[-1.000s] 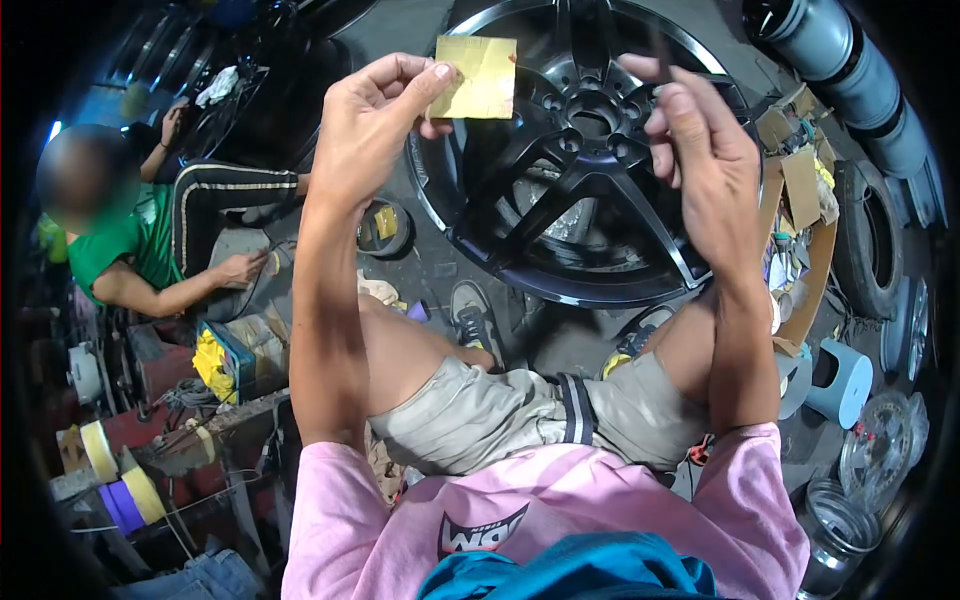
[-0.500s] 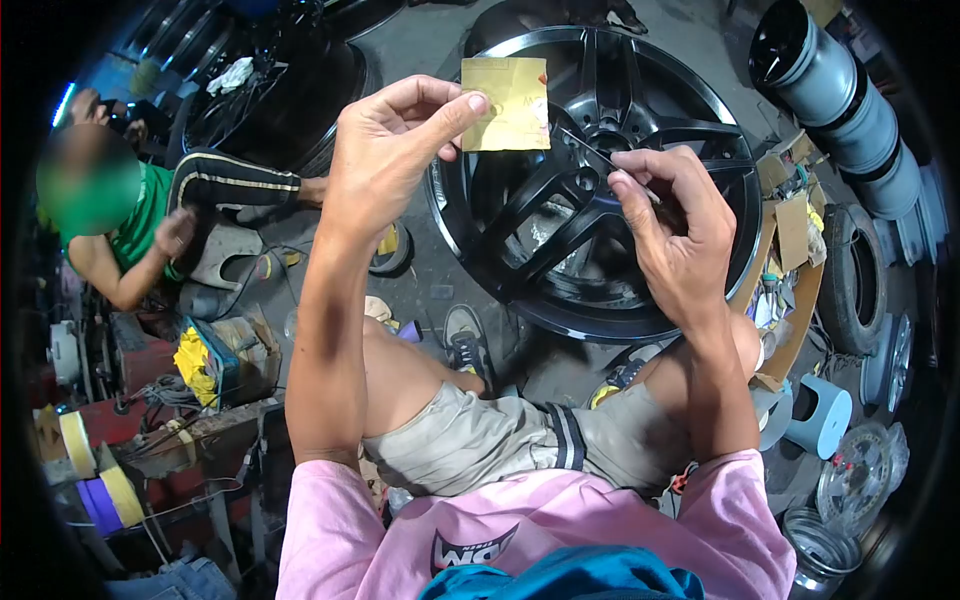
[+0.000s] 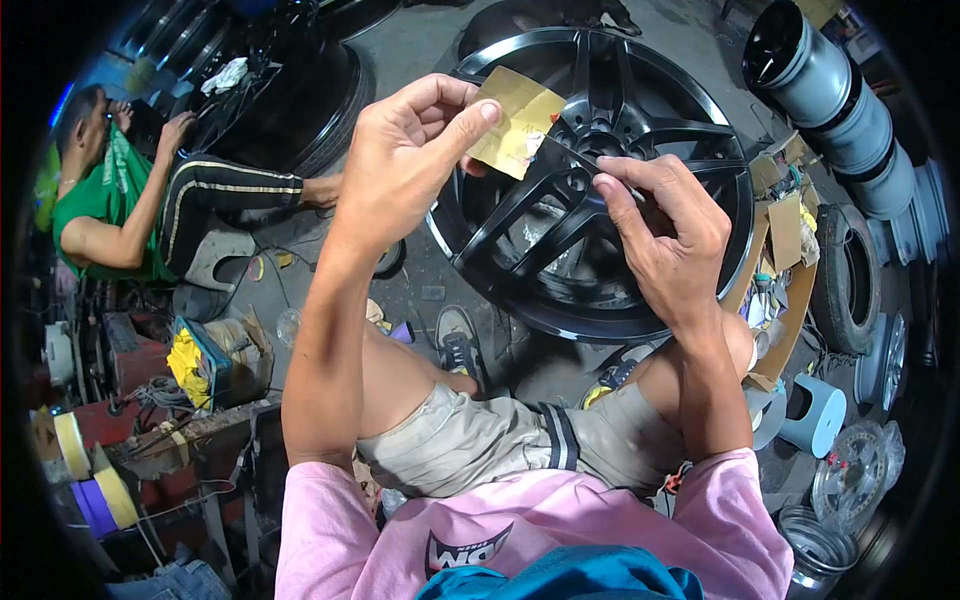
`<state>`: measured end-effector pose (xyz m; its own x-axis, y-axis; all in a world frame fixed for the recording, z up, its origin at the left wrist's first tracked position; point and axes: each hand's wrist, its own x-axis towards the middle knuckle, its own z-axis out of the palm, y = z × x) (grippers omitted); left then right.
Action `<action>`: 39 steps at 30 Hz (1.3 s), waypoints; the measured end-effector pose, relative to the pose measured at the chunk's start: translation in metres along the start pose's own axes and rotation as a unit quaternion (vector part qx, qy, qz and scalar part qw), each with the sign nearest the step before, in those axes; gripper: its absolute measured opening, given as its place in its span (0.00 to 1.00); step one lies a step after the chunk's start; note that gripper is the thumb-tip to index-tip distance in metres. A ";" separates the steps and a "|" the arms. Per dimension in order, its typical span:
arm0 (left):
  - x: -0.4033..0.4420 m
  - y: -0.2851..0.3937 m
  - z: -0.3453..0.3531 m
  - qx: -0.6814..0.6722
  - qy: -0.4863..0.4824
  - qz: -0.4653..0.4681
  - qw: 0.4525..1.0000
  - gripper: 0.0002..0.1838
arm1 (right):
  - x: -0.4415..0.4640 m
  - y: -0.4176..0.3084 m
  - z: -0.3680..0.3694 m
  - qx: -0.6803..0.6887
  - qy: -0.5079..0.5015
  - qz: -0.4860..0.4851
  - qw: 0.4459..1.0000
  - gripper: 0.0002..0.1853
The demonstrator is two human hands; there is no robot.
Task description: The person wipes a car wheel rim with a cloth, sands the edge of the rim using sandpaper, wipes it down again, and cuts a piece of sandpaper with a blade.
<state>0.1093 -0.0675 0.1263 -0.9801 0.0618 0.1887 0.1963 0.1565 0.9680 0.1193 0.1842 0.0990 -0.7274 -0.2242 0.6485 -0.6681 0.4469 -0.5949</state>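
Observation:
My left hand [image 3: 435,140] pinches a small yellowish-brown square of paper [image 3: 520,105] by its left edge, thumb on top. The sheet is tilted, with faint markings and a reddish spot at its right corner. Between the thumb and fingers of my right hand [image 3: 665,215] is a thin, dark, pointed tool [image 3: 572,153], its tip close to the paper's lower right edge; I cannot tell whether they touch. Most of its handle is hidden by my fingers. Below both hands lies a black spoked wheel rim [image 3: 520,215].
A person in a green shirt [image 3: 110,205] sits at the left near another dark wheel [image 3: 335,110]. Stacked silver rims [image 3: 845,105], a tire [image 3: 848,280] and a cardboard box [image 3: 790,310] stand at the right. Tape rolls [image 3: 95,508] are at lower left, a blue stool [image 3: 815,415] at lower right.
The paper has turned clockwise, from nearly upright to tilted. My right hand has shifted slightly left with the pointed tool. The person at the left has raised a hand toward the dark wheel.

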 end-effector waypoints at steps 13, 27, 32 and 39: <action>-0.003 0.002 0.007 -0.010 -0.035 0.041 0.998 0.09 | -0.002 0.000 0.002 0.092 -0.034 0.088 0.991 0.07; 0.004 -0.010 0.000 0.030 -0.004 0.047 0.998 0.10 | -0.004 0.007 0.004 0.155 -0.018 0.128 0.979 0.08; 0.004 -0.005 0.002 -0.064 -0.021 -0.004 0.998 0.12 | -0.001 0.001 0.006 0.088 -0.004 0.053 0.995 0.11; 0.005 -0.006 -0.002 -0.161 -0.048 -0.022 0.985 0.12 | -0.003 0.003 0.012 0.060 0.006 0.013 0.998 0.15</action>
<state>0.1033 -0.0701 0.1217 -0.9770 0.1580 0.1431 0.1178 -0.1590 0.9802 0.1177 0.1763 0.0897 -0.7428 -0.2041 0.6376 -0.6641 0.3455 -0.6631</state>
